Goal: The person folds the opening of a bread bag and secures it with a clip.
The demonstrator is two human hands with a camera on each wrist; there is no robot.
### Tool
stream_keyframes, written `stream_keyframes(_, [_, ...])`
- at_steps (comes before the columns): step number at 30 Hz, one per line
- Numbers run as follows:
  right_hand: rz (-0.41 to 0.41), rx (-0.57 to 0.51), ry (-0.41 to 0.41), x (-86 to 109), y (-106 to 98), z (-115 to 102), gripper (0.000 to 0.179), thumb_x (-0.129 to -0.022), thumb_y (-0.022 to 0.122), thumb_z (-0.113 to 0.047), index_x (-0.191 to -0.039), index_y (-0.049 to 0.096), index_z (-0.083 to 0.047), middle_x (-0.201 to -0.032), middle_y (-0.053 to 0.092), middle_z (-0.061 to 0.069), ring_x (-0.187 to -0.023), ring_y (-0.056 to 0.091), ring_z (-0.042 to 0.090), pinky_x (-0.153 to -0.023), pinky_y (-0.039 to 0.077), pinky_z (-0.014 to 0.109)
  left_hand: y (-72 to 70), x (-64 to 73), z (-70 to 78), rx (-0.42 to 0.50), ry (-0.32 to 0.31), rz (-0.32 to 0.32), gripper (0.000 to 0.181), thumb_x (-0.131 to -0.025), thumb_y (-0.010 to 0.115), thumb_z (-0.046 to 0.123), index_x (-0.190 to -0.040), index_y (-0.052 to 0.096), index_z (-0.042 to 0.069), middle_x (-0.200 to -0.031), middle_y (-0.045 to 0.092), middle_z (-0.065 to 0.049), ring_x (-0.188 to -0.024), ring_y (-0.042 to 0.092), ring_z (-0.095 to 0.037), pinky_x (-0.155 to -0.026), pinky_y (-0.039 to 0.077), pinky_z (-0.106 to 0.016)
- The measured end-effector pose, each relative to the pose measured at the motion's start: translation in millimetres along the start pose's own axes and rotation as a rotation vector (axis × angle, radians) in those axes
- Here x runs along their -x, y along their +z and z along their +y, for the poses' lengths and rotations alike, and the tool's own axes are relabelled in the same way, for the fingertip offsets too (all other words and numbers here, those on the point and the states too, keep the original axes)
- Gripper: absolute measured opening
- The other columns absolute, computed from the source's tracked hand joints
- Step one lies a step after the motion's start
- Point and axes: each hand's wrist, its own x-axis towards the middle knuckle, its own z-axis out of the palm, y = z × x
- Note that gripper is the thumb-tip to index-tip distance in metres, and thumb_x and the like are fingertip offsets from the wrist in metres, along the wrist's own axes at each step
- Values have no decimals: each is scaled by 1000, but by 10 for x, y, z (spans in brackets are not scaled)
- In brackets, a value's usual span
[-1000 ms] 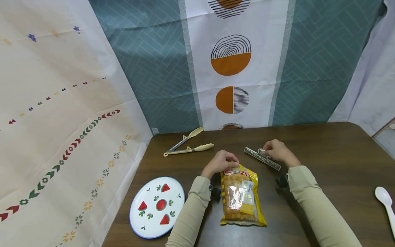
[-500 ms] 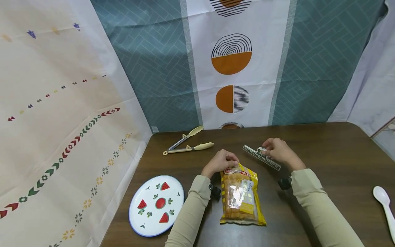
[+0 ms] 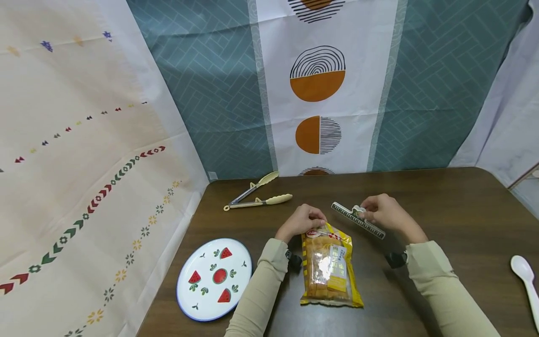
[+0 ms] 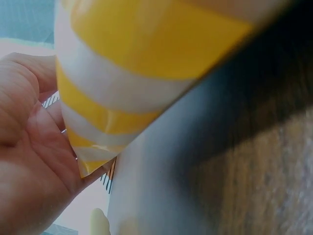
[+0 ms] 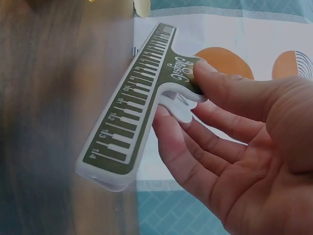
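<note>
A yellow bag of sliced bread [image 3: 322, 267] lies at the middle of the table, its top edge pinched by my left hand [image 3: 300, 221]. In the left wrist view the bag's yellow-and-white striped side [image 4: 122, 98] fills the upper part, with my left palm [image 4: 39, 166] beside it. My right hand [image 3: 385, 213] holds a long clip [image 3: 358, 219] to the right of the bag's top. Seen from the right wrist, the clip [image 5: 129, 105] is dark green and white with a piano-key print and ruler numbers. Thumb and fingers of my right hand [image 5: 230, 127] pinch its handle tabs.
Open tongs [image 3: 257, 202] with cream tips lie at the back left. An oval white plate [image 3: 202, 299] with watermelon prints sits left of my left forearm. A white spoon [image 3: 522, 269] lies at the right edge. Patterned cloths [image 3: 202, 84] hang behind the table.
My right hand and forearm have shifted slightly right and toward me, with the clip turning a little in its fingers. My left hand and the bread bag stay in place.
</note>
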Motion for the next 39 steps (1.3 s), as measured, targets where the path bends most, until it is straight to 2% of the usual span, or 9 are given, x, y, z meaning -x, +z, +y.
stream_keyframes(6, [19, -4, -47, 62, 43, 27, 24, -91, 72, -2, -110, 67, 12, -94, 70, 12, -81, 66, 22, -69, 56, 35, -1, 3, -5, -5, 7, 3, 10, -98, 69, 10, -96, 77, 6, -89, 73, 0, -79, 61, -7, -73, 49, -23])
stream_keyframes(10, [11, -3, -37, 84, 63, 35, 27, -90, 74, -5, -111, 67, 12, -95, 70, 12, -84, 66, 23, -72, 56, 38, 6, -2, 5, 0, 13, 4, 10, -97, 69, 10, -95, 77, 5, -88, 73, 0, -77, 60, -7, -71, 49, -23])
stream_keyframes(20, [-18, 17, -81, 144, 119, 142, 22, -91, 75, -7, -107, 70, 7, -88, 69, 4, -78, 62, 19, -67, 53, 32, 14, 10, 18, -8, 2, 3, 9, -98, 69, 11, -96, 77, 6, -89, 73, 1, -79, 60, -8, -72, 49, -23])
stream_keyframes(27, [-9, -8, -110, 182, 162, 160, 18, -91, 72, -2, -107, 70, 7, -88, 67, 4, -77, 61, 18, -65, 53, 30, 8, 7, 41, -10, -13, 4, 10, -98, 69, 12, -97, 77, 7, -91, 73, 2, -81, 60, -8, -75, 49, -24])
stream_keyframes(33, [-13, -17, -127, 196, 165, 178, 19, -93, 72, -4, -108, 71, 7, -87, 68, 4, -74, 60, 17, -64, 54, 30, 5, 21, 34, -3, -11, 6, 10, -98, 68, 11, -97, 77, 7, -91, 73, 1, -80, 61, -8, -75, 49, -24])
stream_keyframes(39, [52, -15, -154, 193, 162, 244, 16, -91, 72, 0, -106, 72, 6, -86, 69, 5, -71, 60, 16, -62, 54, 30, -2, 24, 24, -10, 11, 6, 10, -98, 68, 11, -97, 77, 7, -90, 73, 1, -79, 61, -8, -74, 49, -24])
